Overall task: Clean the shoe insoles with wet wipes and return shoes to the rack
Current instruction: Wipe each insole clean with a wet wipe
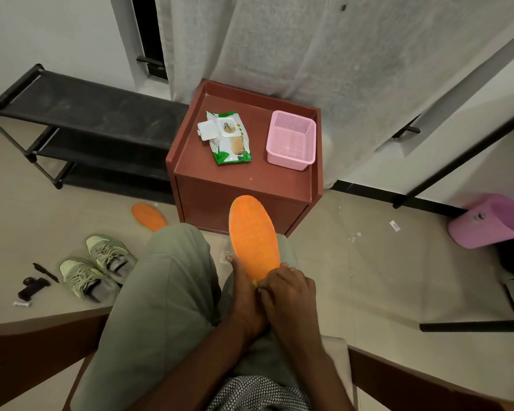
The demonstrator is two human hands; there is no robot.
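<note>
An orange insole (254, 235) stands out over my lap, toe end pointing away from me. My left hand (244, 295) holds its heel end from the left side, and my right hand (288, 289) grips the same end from the right. A second orange insole (147, 216) lies on the floor, partly hidden behind my left knee. A pair of pale green sneakers (97, 266) sits on the floor to my left. The wet wipes pack (229, 137), its lid flipped open, lies on the brown bedside cabinet (241, 182). No wipe shows in either hand.
A pink basket (290, 140) stands on the cabinet beside the pack. The black shoe rack (80, 123) is at the left against the wall. A pink bin (493, 221) lies at the right. Small dark items (34, 284) sit near the sneakers. Wooden chair arms flank me.
</note>
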